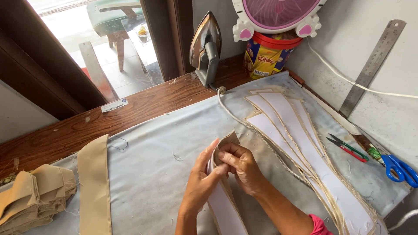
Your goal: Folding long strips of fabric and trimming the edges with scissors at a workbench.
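On a grey padded cloth (165, 174) over the wooden table (143, 104): long tan fabric strip with white lining (220, 204), pinched at its pointed end between left hand (202, 180) and right hand (241, 167); similar strips (300, 143) fanned alongside, upright iron (206, 48) behind.

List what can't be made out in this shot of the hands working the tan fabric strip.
All in the head view:
- Tan fabric strip: its lower end is cut off by the bottom edge; its folded tip is partly covered by the left hand and right hand.
- Fan: its top is cut off by the upper edge.
- Blue scissors: partly cut off by the right edge.
- Iron: soleplate faces away, hidden by its body.
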